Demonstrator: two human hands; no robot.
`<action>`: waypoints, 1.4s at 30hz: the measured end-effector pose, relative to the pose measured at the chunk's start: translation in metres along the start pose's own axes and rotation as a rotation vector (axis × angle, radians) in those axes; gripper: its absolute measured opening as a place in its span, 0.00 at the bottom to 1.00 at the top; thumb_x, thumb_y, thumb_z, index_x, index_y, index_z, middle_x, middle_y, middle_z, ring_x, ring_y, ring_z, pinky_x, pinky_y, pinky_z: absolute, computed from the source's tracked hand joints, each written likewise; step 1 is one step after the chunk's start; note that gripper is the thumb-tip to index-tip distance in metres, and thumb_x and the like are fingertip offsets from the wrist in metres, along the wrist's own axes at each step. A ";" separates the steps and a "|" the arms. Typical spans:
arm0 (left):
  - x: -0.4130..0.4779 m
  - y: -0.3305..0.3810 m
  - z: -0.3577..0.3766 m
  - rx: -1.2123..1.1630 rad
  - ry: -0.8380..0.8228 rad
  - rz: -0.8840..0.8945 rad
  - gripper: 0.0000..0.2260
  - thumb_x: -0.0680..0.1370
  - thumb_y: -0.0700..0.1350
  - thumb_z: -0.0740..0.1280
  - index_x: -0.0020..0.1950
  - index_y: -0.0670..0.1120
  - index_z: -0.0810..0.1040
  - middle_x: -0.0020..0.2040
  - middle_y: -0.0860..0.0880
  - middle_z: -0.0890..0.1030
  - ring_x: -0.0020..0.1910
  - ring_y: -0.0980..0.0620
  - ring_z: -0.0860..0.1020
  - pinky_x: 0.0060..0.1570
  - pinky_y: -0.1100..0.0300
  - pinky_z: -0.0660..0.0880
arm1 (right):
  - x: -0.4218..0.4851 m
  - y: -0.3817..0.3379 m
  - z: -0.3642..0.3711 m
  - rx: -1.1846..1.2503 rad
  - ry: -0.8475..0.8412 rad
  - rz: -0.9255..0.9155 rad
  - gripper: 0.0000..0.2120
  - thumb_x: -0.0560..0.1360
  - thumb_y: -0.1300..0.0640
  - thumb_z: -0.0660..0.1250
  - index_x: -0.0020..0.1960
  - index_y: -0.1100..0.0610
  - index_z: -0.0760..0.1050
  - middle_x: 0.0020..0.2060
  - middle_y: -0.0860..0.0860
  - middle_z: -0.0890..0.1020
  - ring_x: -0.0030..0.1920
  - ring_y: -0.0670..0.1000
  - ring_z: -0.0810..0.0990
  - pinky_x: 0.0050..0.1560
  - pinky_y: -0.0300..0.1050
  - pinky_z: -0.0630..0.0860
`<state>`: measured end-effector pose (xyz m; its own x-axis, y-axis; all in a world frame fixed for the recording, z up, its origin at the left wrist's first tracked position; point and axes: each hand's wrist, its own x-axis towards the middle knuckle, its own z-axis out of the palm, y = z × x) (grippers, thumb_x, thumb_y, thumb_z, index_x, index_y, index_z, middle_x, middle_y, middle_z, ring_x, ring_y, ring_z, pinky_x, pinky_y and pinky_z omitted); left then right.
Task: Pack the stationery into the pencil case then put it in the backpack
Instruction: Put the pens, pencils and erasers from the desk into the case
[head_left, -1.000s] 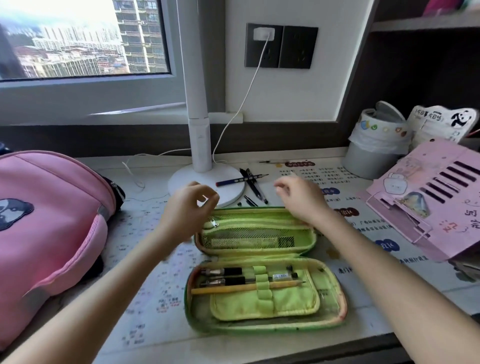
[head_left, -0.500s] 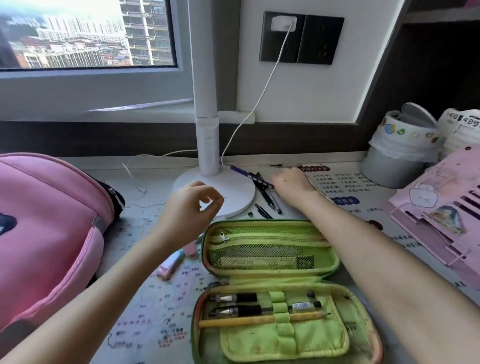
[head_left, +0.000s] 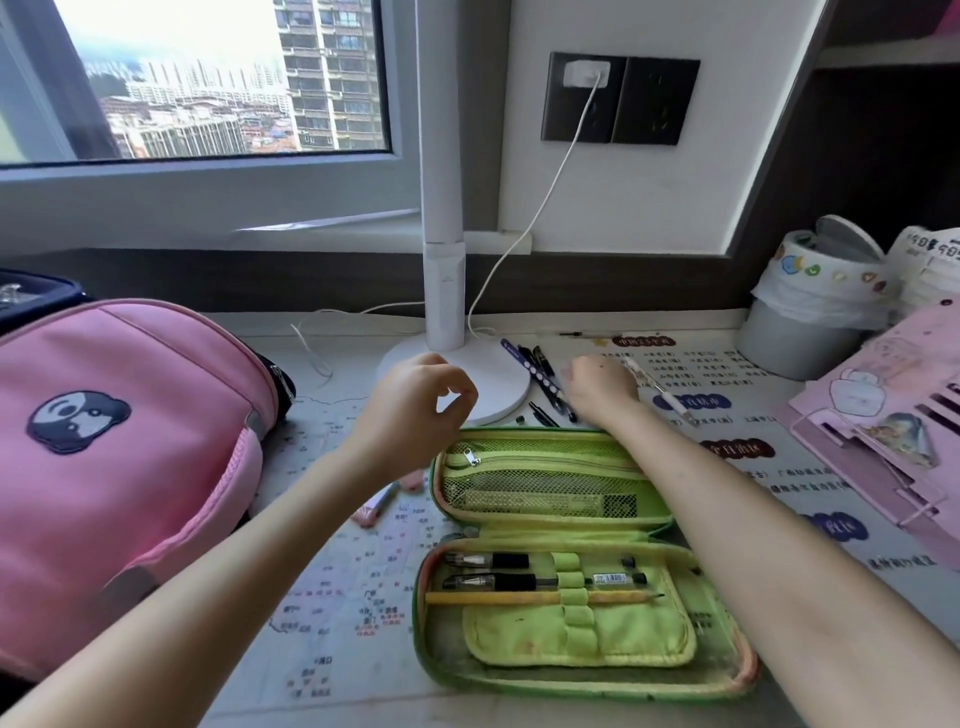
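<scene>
The green pencil case (head_left: 571, 566) lay wide open near the front edge of the bench (head_left: 332, 613), its mesh flap toward the back and its loop side toward the front. Two black pens (head_left: 488, 571) and a yellow pencil (head_left: 540, 597) sat tucked under the loops. The pink backpack (head_left: 114, 457) rested at the left edge of the bench, well apart from the case. The left hand (head_left: 415, 400) hovered just behind the case's back left corner, fingers curled loosely with thumb and forefinger close together, nothing visibly held. The right hand (head_left: 602, 387) reached to the back of the bench, down on a loose cluster of dark pens (head_left: 540, 374) beside the white lamp base (head_left: 483, 384); whether it was pinching one I could not tell. A pink item (head_left: 376, 506) lay on the bench left of the case, partly hidden by the left forearm
</scene>
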<state>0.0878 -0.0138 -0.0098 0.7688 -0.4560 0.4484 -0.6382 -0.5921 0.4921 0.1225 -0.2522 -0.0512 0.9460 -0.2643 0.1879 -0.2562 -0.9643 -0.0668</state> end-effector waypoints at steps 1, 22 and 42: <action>0.000 0.000 -0.001 0.007 -0.005 -0.003 0.05 0.75 0.42 0.66 0.45 0.45 0.82 0.43 0.52 0.76 0.43 0.52 0.76 0.44 0.58 0.74 | 0.000 -0.003 0.000 0.026 -0.004 0.009 0.22 0.80 0.51 0.53 0.31 0.57 0.69 0.27 0.51 0.70 0.33 0.54 0.73 0.30 0.40 0.63; -0.080 0.024 -0.001 0.085 -0.212 0.315 0.16 0.77 0.54 0.57 0.50 0.49 0.82 0.37 0.50 0.80 0.37 0.51 0.76 0.37 0.61 0.72 | -0.186 -0.001 -0.055 0.607 0.013 -0.387 0.13 0.74 0.45 0.63 0.47 0.52 0.81 0.45 0.43 0.82 0.49 0.45 0.77 0.52 0.43 0.72; -0.123 0.021 0.000 0.155 -0.226 0.427 0.17 0.76 0.54 0.58 0.44 0.48 0.84 0.36 0.51 0.78 0.38 0.53 0.72 0.39 0.67 0.66 | -0.218 0.032 -0.023 0.634 0.133 -0.236 0.12 0.77 0.51 0.62 0.49 0.57 0.80 0.44 0.48 0.82 0.49 0.46 0.78 0.51 0.41 0.74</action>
<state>-0.0203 0.0298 -0.0543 0.4408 -0.8015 0.4041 -0.8973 -0.4050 0.1755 -0.0964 -0.2254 -0.0719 0.9191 -0.0869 0.3843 0.1583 -0.8118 -0.5621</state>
